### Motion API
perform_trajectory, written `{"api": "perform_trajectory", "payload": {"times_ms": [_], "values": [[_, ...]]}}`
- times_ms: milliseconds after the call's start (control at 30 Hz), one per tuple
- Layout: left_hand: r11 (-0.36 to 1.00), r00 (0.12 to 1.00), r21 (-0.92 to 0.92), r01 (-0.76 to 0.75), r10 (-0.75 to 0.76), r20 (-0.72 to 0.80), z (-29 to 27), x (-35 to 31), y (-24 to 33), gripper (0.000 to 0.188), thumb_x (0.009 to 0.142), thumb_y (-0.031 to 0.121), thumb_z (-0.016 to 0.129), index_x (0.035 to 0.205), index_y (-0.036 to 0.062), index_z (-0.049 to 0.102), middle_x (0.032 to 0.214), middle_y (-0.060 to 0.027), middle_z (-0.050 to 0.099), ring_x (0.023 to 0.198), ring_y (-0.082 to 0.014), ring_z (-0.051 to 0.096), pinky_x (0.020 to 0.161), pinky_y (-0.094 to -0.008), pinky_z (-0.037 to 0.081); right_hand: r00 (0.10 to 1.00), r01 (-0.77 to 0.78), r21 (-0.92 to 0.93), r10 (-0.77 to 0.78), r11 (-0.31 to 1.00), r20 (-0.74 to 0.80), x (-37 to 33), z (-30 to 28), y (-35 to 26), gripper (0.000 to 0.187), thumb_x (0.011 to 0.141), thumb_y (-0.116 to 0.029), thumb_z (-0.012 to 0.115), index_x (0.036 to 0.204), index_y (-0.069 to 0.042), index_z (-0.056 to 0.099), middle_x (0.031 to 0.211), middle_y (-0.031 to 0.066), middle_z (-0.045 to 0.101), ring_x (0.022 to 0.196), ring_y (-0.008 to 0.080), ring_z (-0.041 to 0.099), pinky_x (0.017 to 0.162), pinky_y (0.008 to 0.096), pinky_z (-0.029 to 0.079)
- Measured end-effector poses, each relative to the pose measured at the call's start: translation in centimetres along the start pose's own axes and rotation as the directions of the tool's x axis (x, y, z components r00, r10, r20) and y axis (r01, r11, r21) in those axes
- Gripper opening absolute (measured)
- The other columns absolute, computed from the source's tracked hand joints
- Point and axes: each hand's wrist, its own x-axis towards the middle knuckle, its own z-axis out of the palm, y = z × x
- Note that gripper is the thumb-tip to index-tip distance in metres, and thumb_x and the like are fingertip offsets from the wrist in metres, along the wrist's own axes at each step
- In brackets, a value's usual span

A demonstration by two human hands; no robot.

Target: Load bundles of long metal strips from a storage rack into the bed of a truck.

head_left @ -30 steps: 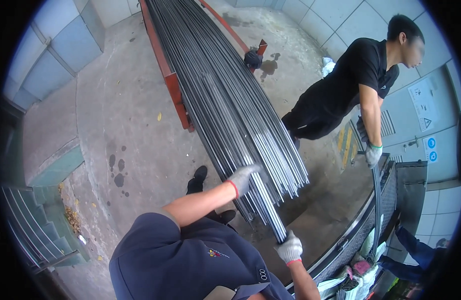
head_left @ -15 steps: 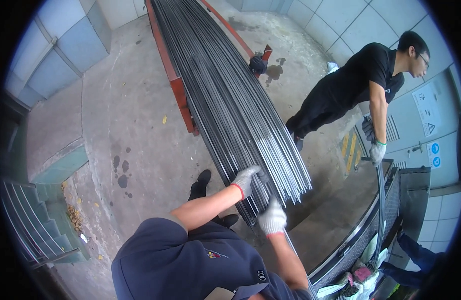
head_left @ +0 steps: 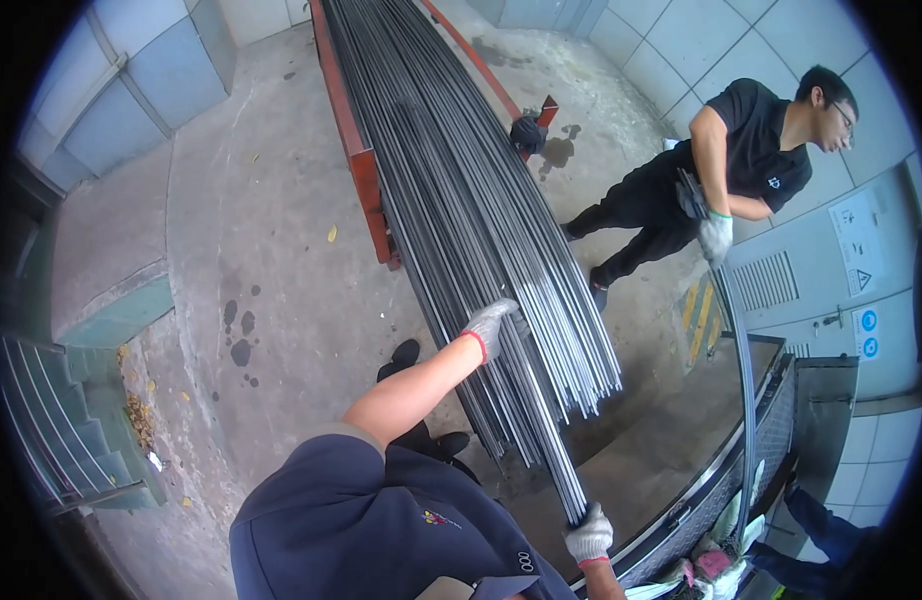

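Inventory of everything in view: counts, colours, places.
rods: too many to count, grey, on rack
rack: 1, red, under and beside rods
bundle: 1, black, by rack's right post
co-worker: 1, black clothes, right, holding grey rods
second person: 1, dark blue clothes, lower right
door: 1, pale blue-grey, right
sacks: count unclear, white and pink, lower right
steps: several, greenish, lower left
left hand: 1, white glove, on rods
right hand: 1, white glove, gripping rod ends

Gloved left hand [head_left: 489,328] touches metal rods [head_left: 441,200] | gloved right hand [head_left: 589,538] grips ends of 1 protruding bundle [head_left: 557,455] | red frame [head_left: 365,190] flanks rods | right side, 1 co-worker [head_left: 749,140] in black holds long strips [head_left: 747,400]
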Motion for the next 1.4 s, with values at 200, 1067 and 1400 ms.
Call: {"api": "perform_trajectory", "payload": {"times_ms": [200, 1067, 1400], "values": [[0.98, 0.993, 0.161, -0.113, 0.114, 0.008, -0.2, 0.1, 3.5, 0.028, 0.095, 0.031, 0.067, 0.101, 0.0042, 0.07, 0.106, -0.0182, 0.072, 0.102, -0.0306, 0.066, 0.105, -0.0491, 0.044, 0.983, 0.01, 0.086, -0.026, 0.996, 0.182, 5.4, -3.4, -7.5, 0.061, 0.068, -0.03, 0.091, 0.118, -0.007, 0.064, 0.095, 0.0214, 0.076, 0.09, 0.0415, 0.074, 0.082, 0.0485, 0.06], [0.994, 0.99, 0.103, 0.032, -0.046, 0.136, 1.8, -6.5, -10.1, 0.021, 0.098, 0.026, 0.064, 0.093, 0.0066, 0.069, 0.087, -0.0076, 0.069, 0.085, -0.0216, 0.068, 0.084, -0.0388, 0.056, 0.98, 0.058, 0.057, -0.067, 0.997, 0.187, 9.4, -3.8, -9.2, 0.064, 0.069, -0.032, 0.087, 0.125, -0.009, 0.065, 0.099, 0.0223, 0.076, 0.091, 0.0419, 0.074, 0.081, 0.0506, 0.06], [0.99, 0.999, 0.139, 0.028, -0.03, 0.012, 1.3, -3.8, -4.3, 0.023, 0.09, 0.022, 0.063, 0.086, 0.0, 0.068, 0.083, -0.0183, 0.07, 0.08, -0.0304, 0.068, 0.083, -0.0444, 0.057, 0.993, -0.099, 0.013, 0.1, 0.995, -0.065, -2.5, -0.6, 1.6, 0.053, 0.068, -0.029, 0.085, 0.109, -0.005, 0.062, 0.104, 0.0201, 0.073, 0.1, 0.0417, 0.071, 0.091, 0.0497, 0.057]]}}
